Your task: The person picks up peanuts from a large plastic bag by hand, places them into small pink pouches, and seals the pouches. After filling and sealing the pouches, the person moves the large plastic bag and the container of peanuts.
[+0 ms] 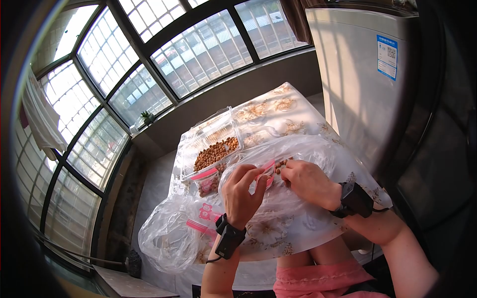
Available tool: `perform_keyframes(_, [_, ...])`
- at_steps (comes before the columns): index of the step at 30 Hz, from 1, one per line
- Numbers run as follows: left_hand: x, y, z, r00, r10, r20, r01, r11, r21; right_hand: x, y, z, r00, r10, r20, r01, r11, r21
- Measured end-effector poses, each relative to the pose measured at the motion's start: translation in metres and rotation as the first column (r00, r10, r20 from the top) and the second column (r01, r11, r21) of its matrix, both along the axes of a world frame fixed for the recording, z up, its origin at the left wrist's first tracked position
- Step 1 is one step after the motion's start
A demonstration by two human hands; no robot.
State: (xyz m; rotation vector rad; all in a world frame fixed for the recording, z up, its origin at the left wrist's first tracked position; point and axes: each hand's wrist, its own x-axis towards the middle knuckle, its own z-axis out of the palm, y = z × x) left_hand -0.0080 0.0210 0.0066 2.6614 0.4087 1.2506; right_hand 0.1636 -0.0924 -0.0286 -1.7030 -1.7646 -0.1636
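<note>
My left hand (242,192) pinches the pink-edged rim of a small clear zip bag (269,180). Just right of it, my right hand (311,183) has its fingers curled down among brown nuts (279,165), which lie in a large clear plastic bag (318,149). What its fingertips hold, if anything, is hidden. Beyond my left hand, a filled zip bag of nuts (205,186) with a pink top leans by a clear plastic box (240,134). More brown nuts (216,153) fill part of that box.
A crumpled clear bag (166,238) hangs at the left table edge, near flat zip bags with a pink bear print (204,212). The floral tablecloth (268,228) covers the table. A pale appliance (353,74) stands at right, and barred windows (198,54) run behind.
</note>
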Motion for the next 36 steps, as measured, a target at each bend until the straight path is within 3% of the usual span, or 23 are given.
perform_keyframes(11, [0.000, 0.000, 0.000, 1.000, -0.005, -0.001, 0.005, 1.000, 0.004, -0.001, 0.001, 0.000, 1.000, -0.004, 0.015, 0.003, 0.999, 0.041])
perform_keyframes(20, [0.000, -0.001, 0.001, 1.000, -0.006, 0.002, 0.006, 1.000, -0.011, -0.002, 0.005, 0.004, 1.000, -0.005, -0.021, 0.009, 0.976, 0.218])
perform_keyframes(23, [0.000, -0.001, 0.000, 1.000, -0.008, 0.019, 0.008, 1.000, -0.007, -0.005, 0.004, 0.012, 0.994, -0.005, -0.108, 0.033, 0.964, 0.265])
perform_keyframes(28, [0.000, 0.001, -0.001, 0.998, -0.031, 0.051, 0.032, 0.999, -0.021, -0.007, 0.001, 0.023, 0.966, 0.141, -0.215, -0.038, 0.906, 0.421])
perform_keyframes(36, [-0.001, 0.001, -0.001, 0.995, -0.065, 0.074, 0.069, 0.996, -0.049, -0.014, 0.002, 0.022, 0.926, 0.333, -0.175, -0.197, 0.826, 0.528])
